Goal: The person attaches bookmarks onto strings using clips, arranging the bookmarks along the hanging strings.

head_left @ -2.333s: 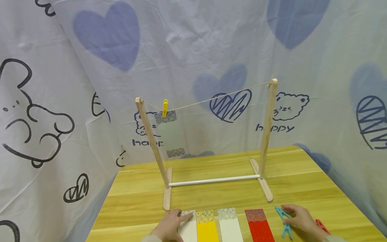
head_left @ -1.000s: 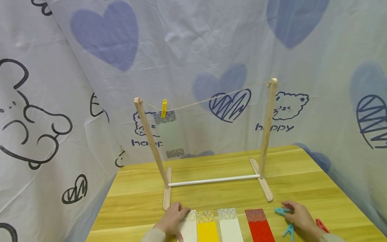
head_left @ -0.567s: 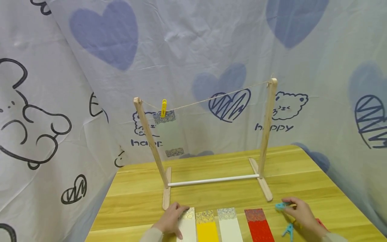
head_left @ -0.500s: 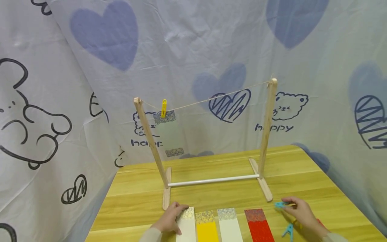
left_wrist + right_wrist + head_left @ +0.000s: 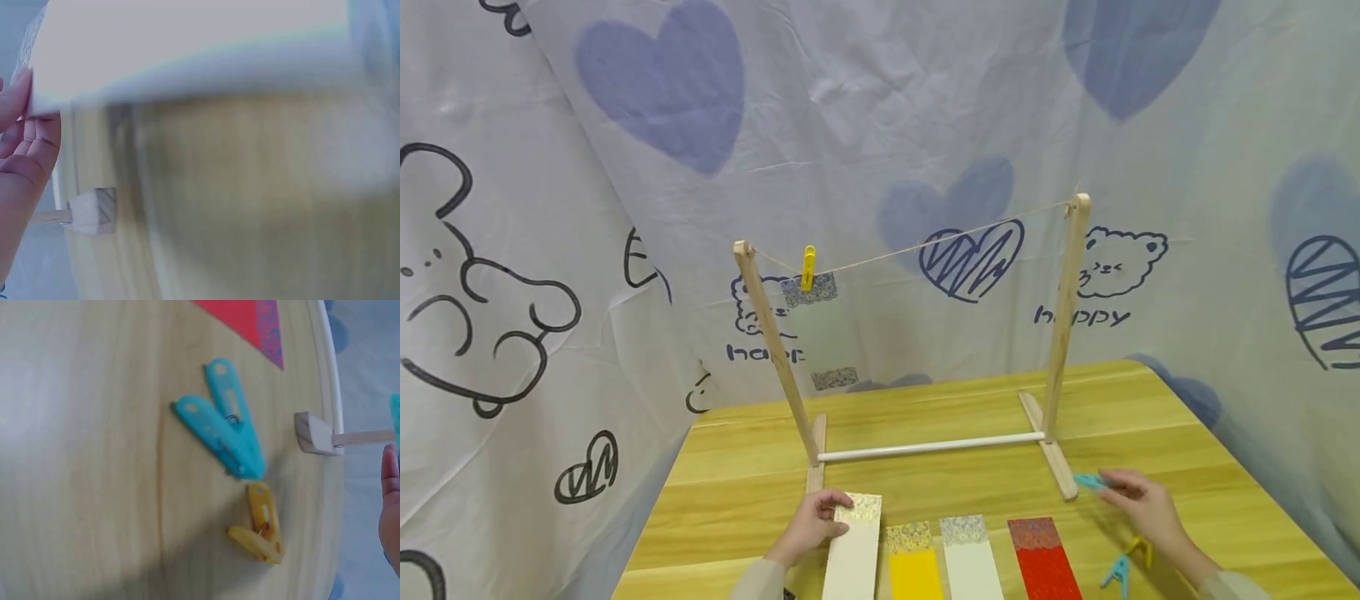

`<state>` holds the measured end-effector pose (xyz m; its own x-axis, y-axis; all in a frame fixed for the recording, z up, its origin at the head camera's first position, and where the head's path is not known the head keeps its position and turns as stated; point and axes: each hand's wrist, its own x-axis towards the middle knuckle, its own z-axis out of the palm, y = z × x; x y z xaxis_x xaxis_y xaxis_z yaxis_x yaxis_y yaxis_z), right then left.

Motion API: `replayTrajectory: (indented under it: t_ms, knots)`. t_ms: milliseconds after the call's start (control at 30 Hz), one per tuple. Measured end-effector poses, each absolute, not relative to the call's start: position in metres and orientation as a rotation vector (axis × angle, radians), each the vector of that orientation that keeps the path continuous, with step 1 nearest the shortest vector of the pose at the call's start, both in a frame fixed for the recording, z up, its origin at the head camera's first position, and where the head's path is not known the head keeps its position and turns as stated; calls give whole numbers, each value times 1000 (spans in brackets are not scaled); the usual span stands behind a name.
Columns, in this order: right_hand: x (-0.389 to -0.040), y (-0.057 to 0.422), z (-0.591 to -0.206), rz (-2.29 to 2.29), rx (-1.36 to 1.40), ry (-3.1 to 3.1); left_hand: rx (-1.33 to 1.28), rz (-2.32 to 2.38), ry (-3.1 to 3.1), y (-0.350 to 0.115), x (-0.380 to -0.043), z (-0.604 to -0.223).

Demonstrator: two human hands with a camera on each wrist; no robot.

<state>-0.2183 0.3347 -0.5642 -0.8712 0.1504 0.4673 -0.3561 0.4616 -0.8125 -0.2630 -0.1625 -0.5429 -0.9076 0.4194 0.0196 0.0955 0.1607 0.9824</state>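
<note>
My left hand [image 5: 811, 523] pinches the upper left edge of a white strip [image 5: 854, 554] with a patterned top band. In the left wrist view that strip [image 5: 187, 44] is raised off the wooden table, thumb on one face and fingers behind. At the right, my right hand [image 5: 1150, 510] pinches a teal clothespin [image 5: 1090, 482] between thumb and fingers, above the table. Below this hand lie a second teal clothespin [image 5: 219, 419] and a yellow clothespin [image 5: 259, 531]. A yellow strip [image 5: 914, 567], another white strip [image 5: 972, 562] and a red strip [image 5: 1045, 562] lie in a row.
A wooden stand with a left post [image 5: 778, 358], a right post [image 5: 1067, 325] and a white crossbar [image 5: 932, 446] stands behind the strips. From its string [image 5: 910, 249] hangs a pale strip [image 5: 820, 333], held by a yellow clothespin [image 5: 808, 268]. A printed curtain [image 5: 880, 100] encloses the table.
My right hand took one teal clothespin off the table and moved forward with it, uncovering the yellow clothespin. My left hand gripped the leftmost white strip and lifted it forward.
</note>
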Motion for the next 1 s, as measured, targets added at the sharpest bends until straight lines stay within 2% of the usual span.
replayTrajectory:
  t_ms: [133,267,1000]
  knots:
    - [-235,350,-593,1366,148,-2175,413,1939,2199,-162,-266,-538]
    - [-249,357,-606,1411,141,-2139,279,2066,2206,-162,-268,-534]
    - [-312,375,-606,1689,65,-1933,276,2364,2178,-127,-290,-467]
